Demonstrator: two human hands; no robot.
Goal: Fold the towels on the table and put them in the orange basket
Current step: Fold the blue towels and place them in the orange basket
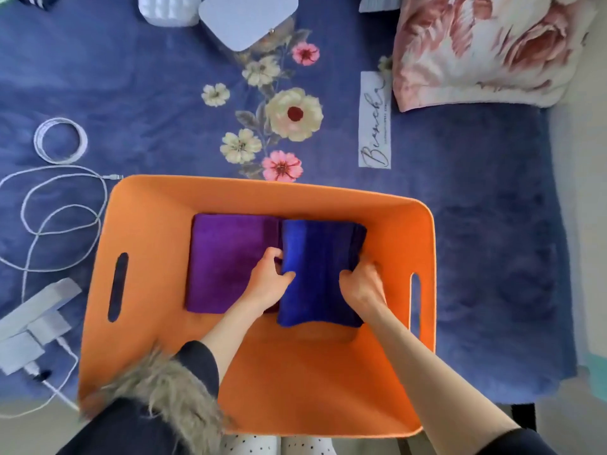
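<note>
Both hands [267, 279] [359, 285] grasping folded plush blue towel [320, 257] inside orange felt basket [157, 224].

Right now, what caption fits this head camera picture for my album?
Both hands, left hand and right hand, set a folded blue towel beside a purple towel inside the orange basket.

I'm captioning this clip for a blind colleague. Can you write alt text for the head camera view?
Seen from above, a person's left hand and right hand grip a folded blue towel inside an orange basket, beside a folded purple towel. The basket sits on a blue floral blanket, with white cables to its left and a floral pillow behind it.
</note>
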